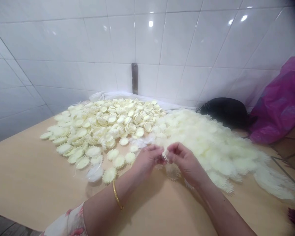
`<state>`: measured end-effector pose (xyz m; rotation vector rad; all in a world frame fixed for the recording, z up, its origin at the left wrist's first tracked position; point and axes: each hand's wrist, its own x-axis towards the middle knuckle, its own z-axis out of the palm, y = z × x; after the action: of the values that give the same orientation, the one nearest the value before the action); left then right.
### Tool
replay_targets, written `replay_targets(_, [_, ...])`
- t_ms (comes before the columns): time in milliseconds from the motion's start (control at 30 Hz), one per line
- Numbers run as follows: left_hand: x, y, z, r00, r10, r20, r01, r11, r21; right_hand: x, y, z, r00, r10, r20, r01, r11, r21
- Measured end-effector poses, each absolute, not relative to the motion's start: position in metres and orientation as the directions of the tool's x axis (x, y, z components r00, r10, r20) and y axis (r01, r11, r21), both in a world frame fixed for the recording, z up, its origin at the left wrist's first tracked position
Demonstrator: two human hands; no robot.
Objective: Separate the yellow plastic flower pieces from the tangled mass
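Note:
Above the table's middle, my left hand (147, 159) and my right hand (185, 162) meet, both closed with fingertips pinching one small cream flower-shaped piece (165, 154) with a toothed edge. The fingers cover much of it. To the left spreads a heap of pale yellow scalloped discs (100, 126), some stacked, with several loose flat ones in front. A pile of thin, sheer cream petal layers (201, 141) lies to the right, partly behind my right hand.
A clear round plastic-looking thing (95, 172) sits left of my left forearm. At the back right are a black rounded object (223, 111) and a pink plastic bag (280, 101). White tiled wall (100, 39) borders the wooden table (27, 170), with a dark metal bracket (134, 78) on it.

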<state>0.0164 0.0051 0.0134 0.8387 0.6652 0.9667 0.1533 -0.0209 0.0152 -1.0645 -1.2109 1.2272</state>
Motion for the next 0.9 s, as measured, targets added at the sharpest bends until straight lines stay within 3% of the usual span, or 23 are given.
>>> replay_targets(100, [0.0167, 0.0041, 0.0158, 0.452, 0.882, -0.133, -0.435, 0.348, 0.831, 0.1536, -0.021, 0.0152, -0.051, 0.993, 0.106, -0.053, 0.103, -0.993])
replay_targets(267, [0.0181, 0.0024, 0.0184, 0.472, 0.867, -0.157, -0.478, 0.402, 0.781, 0.1513, -0.0236, 0.0204, 0.057, 0.975, 0.214, 0.181, 0.201, -0.963])
replay_targets(600, [0.0191, 0.0014, 0.0172, 0.379, 0.908, -0.18, -0.383, 0.331, 0.863, 0.1472, -0.0265, 0.0185, 0.069, 0.909, 0.411, 0.501, 0.324, -0.802])
replay_targets(900, [0.019, 0.0031, 0.0185, 0.398, 0.897, -0.192, -0.413, 0.362, 0.836, 0.151, -0.0254, 0.0229, 0.044, 0.954, 0.298, 0.438, 0.25, -0.863])
